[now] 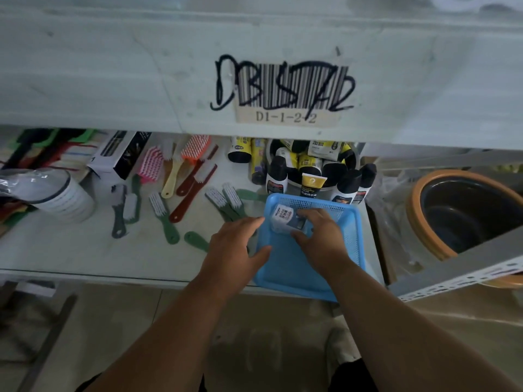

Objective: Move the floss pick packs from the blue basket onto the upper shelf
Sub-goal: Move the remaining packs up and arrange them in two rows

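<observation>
On the lower shelf [85,250], at its front edge, I'd keep my left hand [235,247] spread open steadying the blue basket [285,267] while my right hand [319,236], fingers curled onto the floss pick packs [283,219], pinches firmly before lifting to the upper shelf [113,75].

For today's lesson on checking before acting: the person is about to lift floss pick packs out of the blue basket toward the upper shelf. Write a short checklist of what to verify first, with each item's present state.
1. Right hand on the floss pick pack: ok, fingers curl around it, though whether the grip is firm cannot be told.
2. Left hand steadying the blue basket: ok, it rests at the basket's left rim.
3. Basket fully supported: not ok, its near edge overhangs the lower shelf.
4. How many packs remain: cannot tell, the hand covers the basket's middle.
5. Free space on the upper shelf: cannot tell, only its front edge shows.
6. Lift path clear of the bottles: ok, they stand behind the basket.
</observation>
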